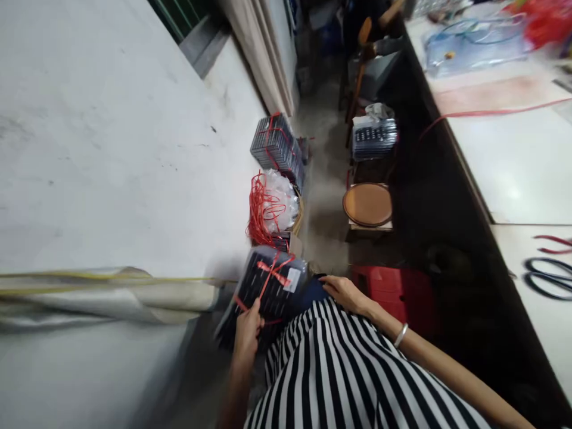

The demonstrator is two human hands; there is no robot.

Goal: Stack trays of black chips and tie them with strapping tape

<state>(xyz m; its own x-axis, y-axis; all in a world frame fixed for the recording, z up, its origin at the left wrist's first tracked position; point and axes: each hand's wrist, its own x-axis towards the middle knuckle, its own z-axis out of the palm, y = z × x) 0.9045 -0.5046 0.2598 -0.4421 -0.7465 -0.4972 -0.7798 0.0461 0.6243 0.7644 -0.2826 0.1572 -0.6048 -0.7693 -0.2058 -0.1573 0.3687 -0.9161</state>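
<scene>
- Left hand (248, 328): closed around red strapping (273, 271), apparently a ready handle for the black bundle (277, 298), held near the wall (134, 179)
- Tied stack (273, 144): set beside the wall, likely sparing the aisle (324, 173)
- Right hand (344, 292): laid on dark trousers (311, 293), grasping nothing visible, perhaps steadying
- Scissors (547, 276): lie on the table (527, 167), presumably for easy reach

At the left fingers (255, 311): thin, shiny red plastic ribbon (272, 272) on a boxy black plastic-looking bundle (273, 302); beyond them, a rectangular white paper label (292, 279); beside the right fingers (333, 283), a matt black-and-white striped cloth shirt (339, 369).
</scene>
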